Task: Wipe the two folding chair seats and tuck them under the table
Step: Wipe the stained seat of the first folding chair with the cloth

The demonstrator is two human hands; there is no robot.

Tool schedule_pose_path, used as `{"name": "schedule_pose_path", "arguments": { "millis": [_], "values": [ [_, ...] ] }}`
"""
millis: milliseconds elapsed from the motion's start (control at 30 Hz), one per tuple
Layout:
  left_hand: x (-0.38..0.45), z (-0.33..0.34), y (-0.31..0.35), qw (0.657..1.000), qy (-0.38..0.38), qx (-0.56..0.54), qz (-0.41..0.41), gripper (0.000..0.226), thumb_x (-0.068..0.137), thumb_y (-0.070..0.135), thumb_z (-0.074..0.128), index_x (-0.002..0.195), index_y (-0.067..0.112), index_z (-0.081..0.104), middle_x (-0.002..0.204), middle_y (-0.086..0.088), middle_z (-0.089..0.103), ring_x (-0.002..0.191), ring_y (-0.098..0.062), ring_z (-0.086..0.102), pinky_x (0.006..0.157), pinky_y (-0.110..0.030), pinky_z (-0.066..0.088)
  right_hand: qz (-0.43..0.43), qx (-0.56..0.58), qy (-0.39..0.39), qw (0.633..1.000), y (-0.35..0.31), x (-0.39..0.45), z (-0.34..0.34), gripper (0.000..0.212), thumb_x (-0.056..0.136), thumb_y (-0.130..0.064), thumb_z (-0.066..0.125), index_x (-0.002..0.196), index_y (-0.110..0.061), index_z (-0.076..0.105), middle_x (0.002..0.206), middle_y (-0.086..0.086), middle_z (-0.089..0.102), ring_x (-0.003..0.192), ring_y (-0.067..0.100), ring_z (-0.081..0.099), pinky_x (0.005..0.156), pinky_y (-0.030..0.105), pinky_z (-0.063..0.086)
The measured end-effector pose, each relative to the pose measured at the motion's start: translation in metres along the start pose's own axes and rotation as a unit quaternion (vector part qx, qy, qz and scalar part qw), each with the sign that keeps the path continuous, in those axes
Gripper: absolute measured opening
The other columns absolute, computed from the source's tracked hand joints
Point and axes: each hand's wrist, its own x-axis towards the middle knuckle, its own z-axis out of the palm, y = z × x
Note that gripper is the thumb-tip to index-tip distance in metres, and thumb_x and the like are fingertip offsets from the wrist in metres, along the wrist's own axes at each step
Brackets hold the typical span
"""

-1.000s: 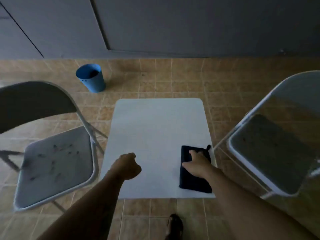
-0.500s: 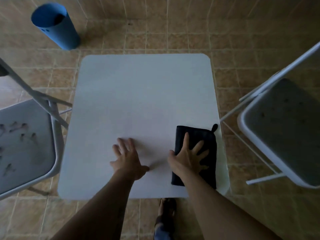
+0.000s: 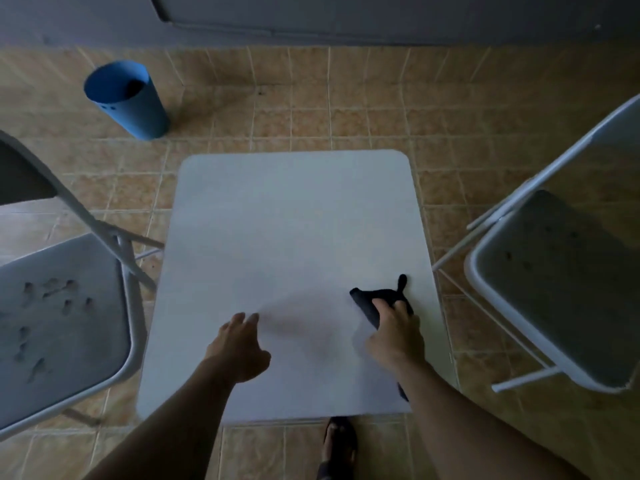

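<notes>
My right hand [image 3: 394, 329] is curled around the black cloth [image 3: 375, 301], bunching it up off the white surface [image 3: 294, 230] near its right edge; a small loop of the cloth sticks out past the knuckles. My left hand [image 3: 239, 344] has nothing in it, fingers loosely spread, palm down, over the surface's near-middle; can't tell if it touches. Both forearms come in from the bottom of the frame.

Versus half a second ago: the cloth lay flat and folded under a flat right palm, now it's gathered in the fist. Left hand was pressed flat, now looks lifted. View has tilted up, so the dark wall [image 3: 346, 15] is back in frame.

Left folding chair [image 3: 62, 327] stands just beside the surface's left edge, seat marked with dark smudges. Right folding chair [image 3: 561, 289] stands near the right edge, seat faintly speckled. Neither is tucked under. Blue bin [image 3: 128, 102] stands on the tan tiled floor [image 3: 346, 109] beyond the far-left corner. A dark shoe [image 3: 341, 441] shows below the near edge.
</notes>
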Motion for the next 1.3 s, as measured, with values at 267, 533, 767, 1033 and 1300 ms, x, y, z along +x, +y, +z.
{"name": "schedule_pose_path", "arguments": {
  "millis": [267, 533, 767, 1033, 1300],
  "values": [
    [-0.068, -0.053, -0.088, 0.995, 0.076, -0.067, -0.014, 0.062, 0.086, 0.029, 0.056, 0.145, 0.019, 0.040, 0.155, -0.005, 0.031, 0.139, -0.026, 0.037, 0.113, -0.036, 0.034, -0.085, 0.151, 0.031, 0.984, -0.121, -0.063, 0.000, 0.035, 0.079, -0.001, 0.050, 0.106, -0.024, 0.054, 0.102, 0.010, 0.055, 0.087, 0.033, 0.057, 0.070, 0.041, 0.050],
    [-0.112, -0.065, -0.303, 0.977, 0.114, -0.147, -0.107, 0.061, 0.080, 0.022, 0.058, 0.139, 0.014, 0.046, 0.141, -0.009, 0.046, 0.129, -0.030, 0.047, 0.107, -0.033, 0.038, -0.207, 0.170, 0.050, 0.962, -0.313, -0.131, 0.073, 0.043, 0.086, -0.001, 0.052, 0.123, -0.023, 0.053, 0.109, 0.006, 0.054, 0.098, 0.030, 0.056, 0.074, 0.037, 0.044],
    [-0.093, -0.050, -0.468, 0.964, 0.129, -0.176, -0.154, 0.070, 0.076, 0.024, 0.057, 0.142, 0.013, 0.039, 0.141, -0.010, 0.043, 0.126, -0.033, 0.048, 0.103, -0.042, 0.045, -0.280, 0.032, 0.111, 0.953, -0.448, -0.162, 0.198, 0.061, 0.082, -0.003, 0.056, 0.138, -0.026, 0.050, 0.130, 0.002, 0.051, 0.113, 0.033, 0.047, 0.083, 0.043, 0.049],
    [-0.032, -0.012, -0.571, 0.950, 0.131, -0.212, -0.186, 0.115, 0.062, 0.051, 0.069, 0.150, 0.008, 0.009, 0.159, -0.017, 0.008, 0.143, -0.040, 0.023, 0.110, -0.049, 0.038, -0.335, -0.292, -0.075, 0.892, -0.488, -0.147, 0.353, 0.075, 0.094, -0.039, 0.048, 0.157, -0.030, 0.008, 0.165, 0.013, -0.005, 0.148, 0.044, -0.009, 0.112, 0.067, -0.002],
    [-0.022, 0.015, -0.580, 0.957, 0.184, -0.156, -0.162, 0.115, 0.066, 0.055, 0.075, 0.149, 0.002, 0.016, 0.160, -0.016, 0.004, 0.148, -0.035, 0.008, 0.118, -0.044, 0.029, -0.406, -0.284, -0.057, 0.867, -0.472, -0.133, 0.386, 0.078, 0.090, -0.033, 0.035, 0.154, -0.044, -0.007, 0.165, 0.014, -0.016, 0.148, 0.044, -0.018, 0.112, 0.067, -0.001]
  ]
}}
